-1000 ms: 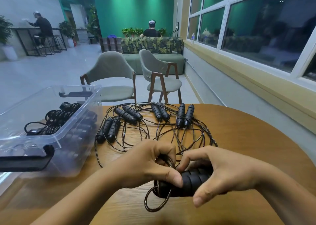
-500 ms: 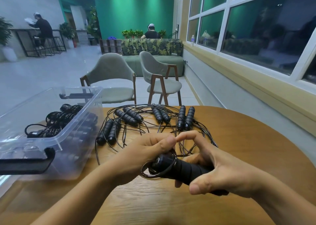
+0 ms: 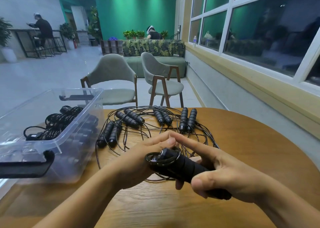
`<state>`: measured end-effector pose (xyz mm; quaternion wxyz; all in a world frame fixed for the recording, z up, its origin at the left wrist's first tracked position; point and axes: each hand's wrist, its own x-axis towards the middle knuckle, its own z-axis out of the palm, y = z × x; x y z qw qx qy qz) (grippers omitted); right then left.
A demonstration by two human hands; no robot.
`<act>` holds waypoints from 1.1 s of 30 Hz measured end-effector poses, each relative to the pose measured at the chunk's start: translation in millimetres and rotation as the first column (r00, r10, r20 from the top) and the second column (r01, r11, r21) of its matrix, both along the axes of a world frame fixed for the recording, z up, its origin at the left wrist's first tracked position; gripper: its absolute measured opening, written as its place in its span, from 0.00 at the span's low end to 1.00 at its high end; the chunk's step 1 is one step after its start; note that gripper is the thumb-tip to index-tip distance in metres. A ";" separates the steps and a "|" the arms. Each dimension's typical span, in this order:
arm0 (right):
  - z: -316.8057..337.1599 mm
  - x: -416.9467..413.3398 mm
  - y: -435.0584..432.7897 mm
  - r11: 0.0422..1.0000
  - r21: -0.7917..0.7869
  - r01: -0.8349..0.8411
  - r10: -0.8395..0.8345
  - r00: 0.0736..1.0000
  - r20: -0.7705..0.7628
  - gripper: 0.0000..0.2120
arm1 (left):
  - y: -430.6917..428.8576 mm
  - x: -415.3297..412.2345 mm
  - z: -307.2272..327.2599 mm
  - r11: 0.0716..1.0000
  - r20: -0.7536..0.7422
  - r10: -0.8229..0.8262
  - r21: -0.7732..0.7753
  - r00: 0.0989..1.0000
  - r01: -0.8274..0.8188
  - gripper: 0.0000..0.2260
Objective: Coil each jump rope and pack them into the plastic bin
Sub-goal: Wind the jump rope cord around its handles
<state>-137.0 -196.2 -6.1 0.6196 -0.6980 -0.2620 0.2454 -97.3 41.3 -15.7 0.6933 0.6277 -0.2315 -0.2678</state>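
While our right hand (image 3: pixel 230 175) curls its grip round the black ribbed jump rope handles (image 3: pixel 187 167), we cannot tell the grip of our left hand (image 3: pixel 138 158).

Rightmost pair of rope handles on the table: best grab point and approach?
Wrap the rightmost handle pair mid-length from above, coming in from the right. They lie side by side on the table, so one hand spans both; another pair lies close on their left.
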 end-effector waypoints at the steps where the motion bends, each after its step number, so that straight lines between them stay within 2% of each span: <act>1: -1.1 0.4 -0.3 1.000 0.014 0.004 -0.004 1.000 -0.006 0.40 | 0.1 -0.6 -0.2 1.000 -0.010 0.011 -0.019 1.000 -0.011 0.11; 4: -2.7 1.5 -0.1 0.997 0.080 0.022 -0.020 0.999 -0.037 0.37 | 1.9 3.9 -10.9 0.997 0.059 0.065 0.032 0.996 -0.067 0.09; 6: -2.8 2.3 0.6 0.993 0.098 0.062 -0.061 0.998 -0.021 0.34 | -0.4 5.2 -20.0 0.983 0.141 0.109 0.131 0.984 -0.127 0.12; 9: -2.5 3.4 0.1 0.979 0.143 0.146 -0.148 0.989 0.002 0.32 | -11.4 3.4 -26.5 0.964 0.190 0.180 0.162 0.965 -0.212 0.22; 11: -1.6 3.2 0.2 0.966 0.151 0.212 -0.218 0.976 0.023 0.30 | -16.2 1.2 -24.6 0.934 0.317 0.229 0.196 0.921 -0.299 0.25; 17: 0.8 2.2 1.8 0.919 0.176 0.353 -0.371 0.924 0.088 0.28 | -15.8 6.6 -23.9 0.869 0.569 0.127 0.331 0.813 -0.367 0.14; 19: 2.7 1.7 2.3 0.904 0.181 0.388 -0.411 0.904 0.116 0.27 | -15.2 7.0 -25.1 0.859 0.583 0.123 0.343 0.803 -0.380 0.11; 24: 1.5 1.6 6.7 0.862 0.180 0.475 -0.504 0.843 0.188 0.28 | -10.4 11.1 -21.6 0.867 0.569 0.200 0.276 0.798 -0.414 0.12; 29: -0.3 5.9 4.1 0.824 0.154 0.545 -0.566 0.787 0.246 0.29 | -9.9 11.3 -18.2 0.801 0.692 0.188 0.302 0.697 -0.516 0.10; 33: -3.1 4.7 4.8 0.815 0.126 0.565 -0.573 0.756 0.317 0.29 | -10.4 10.2 -16.2 0.802 0.684 0.180 0.313 0.706 -0.508 0.13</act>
